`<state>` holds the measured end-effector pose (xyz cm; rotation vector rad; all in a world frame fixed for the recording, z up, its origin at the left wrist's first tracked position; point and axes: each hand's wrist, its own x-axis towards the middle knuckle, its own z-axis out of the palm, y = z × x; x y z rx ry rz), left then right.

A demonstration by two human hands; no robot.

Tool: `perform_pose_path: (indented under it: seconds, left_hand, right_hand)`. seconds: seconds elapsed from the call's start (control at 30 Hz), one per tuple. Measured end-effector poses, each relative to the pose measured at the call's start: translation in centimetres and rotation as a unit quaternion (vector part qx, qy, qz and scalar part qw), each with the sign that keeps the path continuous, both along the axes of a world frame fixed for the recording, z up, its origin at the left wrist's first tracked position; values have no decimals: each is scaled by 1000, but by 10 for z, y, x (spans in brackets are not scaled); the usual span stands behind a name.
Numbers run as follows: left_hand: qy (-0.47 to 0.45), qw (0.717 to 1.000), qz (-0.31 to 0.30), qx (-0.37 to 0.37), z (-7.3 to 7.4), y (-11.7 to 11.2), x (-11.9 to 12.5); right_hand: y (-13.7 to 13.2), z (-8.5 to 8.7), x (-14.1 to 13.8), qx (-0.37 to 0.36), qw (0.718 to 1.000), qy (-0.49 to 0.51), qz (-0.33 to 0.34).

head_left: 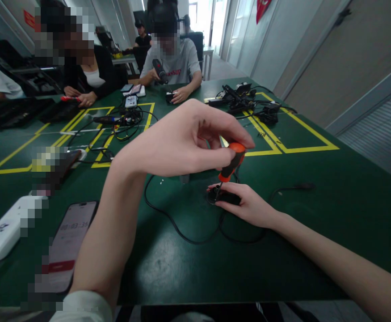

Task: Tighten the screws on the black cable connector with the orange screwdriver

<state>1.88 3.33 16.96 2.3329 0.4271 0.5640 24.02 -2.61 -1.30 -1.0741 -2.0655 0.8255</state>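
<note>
My left hand is closed around the top of an orange and black screwdriver, thumb and fingers pinching its handle. The screwdriver tilts slightly, and its thin metal shaft runs down to a small black device on the table. My right hand steadies that device, with the fingers on its far side and the thumb on its near side. A black cable loops over the table around the device; where it joins is hidden. The device's details are too dark to make out.
On the left lie a phone showing a timer and a white device. Tangled black cables and adapters sit at the back right. Across the green table, a person holds a power drill. Yellow tape marks sections.
</note>
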Motion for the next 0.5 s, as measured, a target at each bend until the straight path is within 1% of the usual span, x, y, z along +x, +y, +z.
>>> perform_pose_path:
  seconds: [0.17,0.33,0.5]
  left_hand:
    - [-12,1000,0,4,-2,2,-2]
    - [-14,999,27,27,-3,-1,0]
    - [-8,999,49,23,-2,-6,3]
  right_hand:
    - [0,-1,0,5,1000,-6,0]
    - [0,-1,0,14,1000,-13,-1]
    - [0,-5,0,21,1000,-15,-1]
